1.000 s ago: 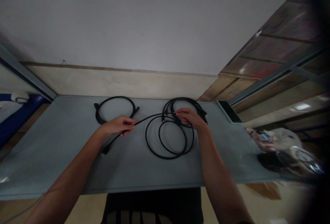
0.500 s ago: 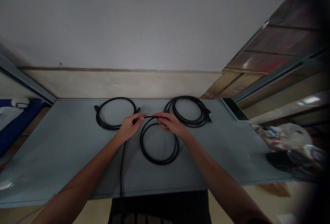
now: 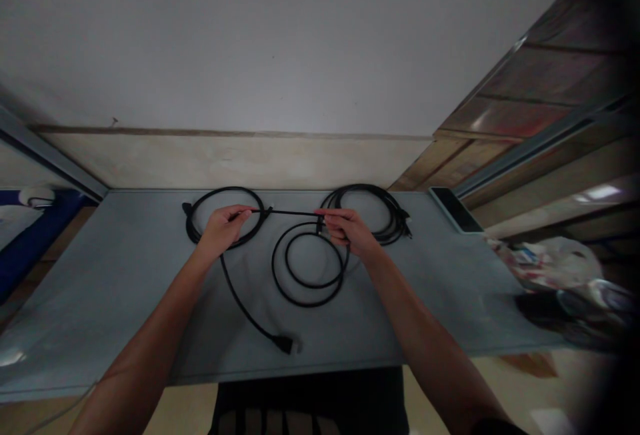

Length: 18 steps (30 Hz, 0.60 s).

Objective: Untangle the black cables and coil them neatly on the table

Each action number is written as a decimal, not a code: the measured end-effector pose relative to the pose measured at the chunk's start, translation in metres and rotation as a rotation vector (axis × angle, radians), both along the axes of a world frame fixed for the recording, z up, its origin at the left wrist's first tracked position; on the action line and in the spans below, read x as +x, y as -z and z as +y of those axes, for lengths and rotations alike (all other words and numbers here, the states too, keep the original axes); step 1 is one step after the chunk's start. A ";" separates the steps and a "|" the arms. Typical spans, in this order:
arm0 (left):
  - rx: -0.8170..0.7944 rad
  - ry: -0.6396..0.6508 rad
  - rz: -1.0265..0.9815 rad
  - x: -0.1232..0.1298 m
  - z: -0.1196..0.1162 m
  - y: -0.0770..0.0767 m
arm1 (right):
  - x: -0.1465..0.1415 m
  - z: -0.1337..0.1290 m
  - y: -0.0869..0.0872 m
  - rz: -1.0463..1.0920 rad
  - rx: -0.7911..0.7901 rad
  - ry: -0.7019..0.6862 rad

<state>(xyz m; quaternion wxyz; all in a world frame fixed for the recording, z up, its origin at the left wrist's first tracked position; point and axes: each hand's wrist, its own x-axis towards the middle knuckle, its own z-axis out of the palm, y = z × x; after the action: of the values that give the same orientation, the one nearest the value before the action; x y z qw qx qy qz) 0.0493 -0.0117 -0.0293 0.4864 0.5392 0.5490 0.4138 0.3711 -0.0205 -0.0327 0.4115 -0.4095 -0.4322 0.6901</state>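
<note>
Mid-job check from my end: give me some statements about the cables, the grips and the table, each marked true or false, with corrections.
1. The left grip and right grip both pinch a thin black flexible cable. True.
2. That cable sags deeply between them. False: it runs nearly straight.
3. A round coil of black cable lies at the back left of the flat blue-grey table. True.
4. The loose black cable loops are stacked on that coil. False: the loops lie to its right, apart from it.
5. A black moulded plug shows near the table's front edge. True.
6. The flat, dark-faced rectangular object with a pale green rim lies at the front left. False: it lies at the back right.
</note>
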 end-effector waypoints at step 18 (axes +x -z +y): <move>-0.032 0.014 -0.026 -0.009 0.003 0.011 | 0.031 0.014 0.004 -0.049 0.047 0.198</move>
<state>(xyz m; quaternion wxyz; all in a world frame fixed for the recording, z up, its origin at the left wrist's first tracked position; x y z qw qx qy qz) 0.0402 -0.0082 -0.0401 0.5051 0.5298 0.5452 0.4085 0.4017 -0.0069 -0.0369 0.4763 -0.4573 -0.4156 0.6255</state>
